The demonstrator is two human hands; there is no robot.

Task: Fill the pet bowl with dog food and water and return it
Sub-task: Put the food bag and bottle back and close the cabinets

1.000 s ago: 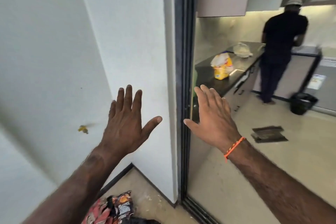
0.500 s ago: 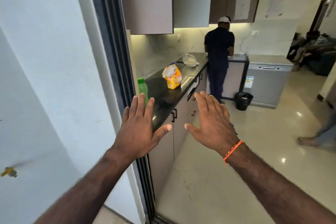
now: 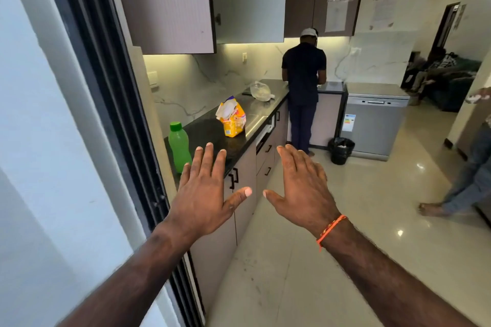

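Mid-air, both hands (image 3: 204,194) seemingly splayed

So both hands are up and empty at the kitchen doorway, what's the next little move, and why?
Probably step in to the black counter and reach the left hand for the yellow bag, which may be the dog food. Both the left and the right hand are open and hold nothing, no pet bowl is in view, and the green bottle stands nearest.

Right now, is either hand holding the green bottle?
No, both the left hand and right hand hang open, and the bottle stands untouched on the counter.
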